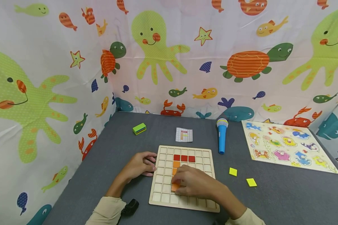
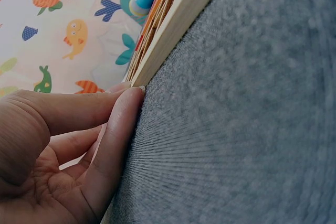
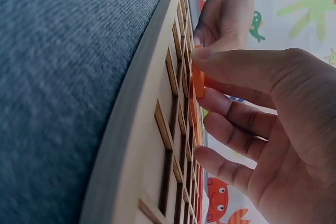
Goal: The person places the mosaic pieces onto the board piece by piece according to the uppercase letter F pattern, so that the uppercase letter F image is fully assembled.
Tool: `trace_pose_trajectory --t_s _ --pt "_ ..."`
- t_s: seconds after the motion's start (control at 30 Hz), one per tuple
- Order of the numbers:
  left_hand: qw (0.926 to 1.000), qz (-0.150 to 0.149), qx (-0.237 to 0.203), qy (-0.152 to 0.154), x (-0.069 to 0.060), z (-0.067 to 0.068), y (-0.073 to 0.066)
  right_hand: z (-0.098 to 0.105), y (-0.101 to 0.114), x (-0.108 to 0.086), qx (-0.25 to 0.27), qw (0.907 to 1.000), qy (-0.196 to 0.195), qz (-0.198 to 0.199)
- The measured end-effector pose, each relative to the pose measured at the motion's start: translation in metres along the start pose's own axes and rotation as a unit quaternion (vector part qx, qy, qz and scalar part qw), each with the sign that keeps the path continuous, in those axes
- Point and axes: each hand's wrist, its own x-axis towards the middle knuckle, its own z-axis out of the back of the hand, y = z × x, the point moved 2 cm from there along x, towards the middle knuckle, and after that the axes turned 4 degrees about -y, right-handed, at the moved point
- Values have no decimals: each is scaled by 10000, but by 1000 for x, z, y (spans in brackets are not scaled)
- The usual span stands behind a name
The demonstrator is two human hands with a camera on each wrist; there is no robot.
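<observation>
A wooden grid board (image 1: 157, 187) lies flat in front of me. Three red tiles (image 1: 184, 158) fill a row of squares near its far side, and orange tiles (image 1: 176, 164) run down a column below the left one. My right hand (image 1: 194, 181) pinches an orange tile (image 3: 199, 80) between thumb and fingertip, tilted over the lower part of that column. The other right fingers are loosely bent. At the board's left edge, my left hand (image 1: 139, 164) pinches the rim with thumb and finger, as the left wrist view shows.
Two yellow tiles (image 1: 233, 172) lie right of the board. Behind it are a small printed grid card (image 1: 184, 135), a green-topped stack of pieces (image 1: 139, 128) and a blue toy microphone (image 1: 222, 137). A sea-animal puzzle board (image 1: 287, 167) lies far right.
</observation>
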Motion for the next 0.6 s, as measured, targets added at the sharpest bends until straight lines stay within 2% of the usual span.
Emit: trace_pose_trajectory --t_s 0.6 --pt "10000 -35 5 14 0 0 -1 1 2 -1 123 9999 39 88"
